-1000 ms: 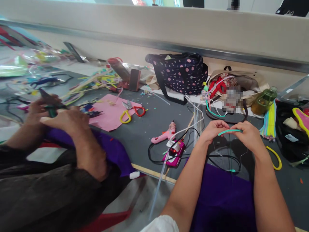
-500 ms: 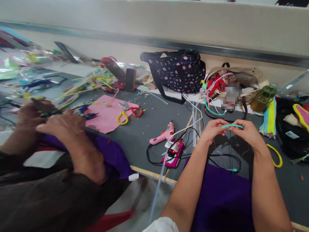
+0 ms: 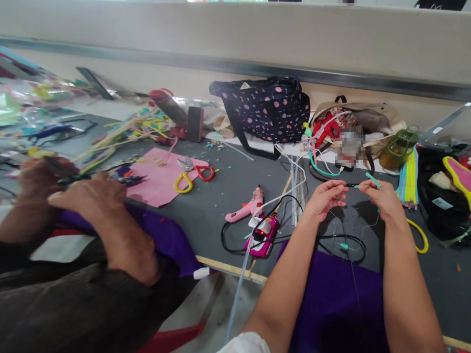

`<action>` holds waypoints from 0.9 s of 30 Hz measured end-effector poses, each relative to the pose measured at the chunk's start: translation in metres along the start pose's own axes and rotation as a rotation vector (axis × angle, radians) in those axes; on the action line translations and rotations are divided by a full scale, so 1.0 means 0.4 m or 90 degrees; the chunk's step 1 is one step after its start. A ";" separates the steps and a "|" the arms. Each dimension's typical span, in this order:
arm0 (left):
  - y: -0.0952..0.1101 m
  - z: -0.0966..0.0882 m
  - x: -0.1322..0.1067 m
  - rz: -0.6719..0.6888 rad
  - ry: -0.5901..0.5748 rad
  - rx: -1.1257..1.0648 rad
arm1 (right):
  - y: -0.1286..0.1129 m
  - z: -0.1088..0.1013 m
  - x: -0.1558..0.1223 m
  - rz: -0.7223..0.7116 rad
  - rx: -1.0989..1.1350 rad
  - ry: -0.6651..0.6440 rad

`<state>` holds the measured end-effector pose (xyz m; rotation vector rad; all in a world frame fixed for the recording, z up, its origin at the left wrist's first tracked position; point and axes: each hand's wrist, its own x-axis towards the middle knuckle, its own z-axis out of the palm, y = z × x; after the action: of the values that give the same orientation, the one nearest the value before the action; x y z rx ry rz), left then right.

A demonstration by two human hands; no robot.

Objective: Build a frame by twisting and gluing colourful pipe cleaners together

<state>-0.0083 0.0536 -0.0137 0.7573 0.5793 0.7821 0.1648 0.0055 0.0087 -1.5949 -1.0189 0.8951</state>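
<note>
My right hand [image 3: 380,198] pinches a short teal strip [image 3: 373,180], which sticks up and left from the fingers. My left hand [image 3: 329,198] is beside it, a small gap away, its fingers loosely curled. A thin dark wire runs from its fingertips toward a small teal tip at my right fingers. Below both hands hang fine wires [image 3: 370,226], one near a small teal piece [image 3: 344,246]. Purple cloth [image 3: 338,304] lies under my forearms.
A pink glue gun [image 3: 246,208] and magenta power strip [image 3: 267,240] with cables lie left of my hands. Scissors [image 3: 191,174] rest on pink sheet. A co-worker's hands [image 3: 88,193] work at left. Bags [image 3: 265,113], a green bottle [image 3: 399,149] and coloured strips [image 3: 408,179] stand behind.
My hands have moved apart from the teal strip they both held. The strip has turned more upright in my right hand, and my left fingers have let go of it.
</note>
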 end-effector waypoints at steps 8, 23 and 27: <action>-0.018 -0.014 0.019 0.009 0.067 0.072 | 0.058 0.012 0.015 -0.020 -0.021 -0.016; 0.041 -0.061 0.003 -0.006 -0.034 -0.108 | 0.151 -0.036 0.029 0.007 -0.296 0.075; 0.045 -0.062 0.005 -0.011 -0.024 -0.151 | 0.136 -0.019 0.014 -0.030 -0.398 -0.025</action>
<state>-0.0316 0.0733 -0.0149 0.5464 0.4499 0.8026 0.1840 0.0000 -0.0429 -2.0564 -1.4514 0.6004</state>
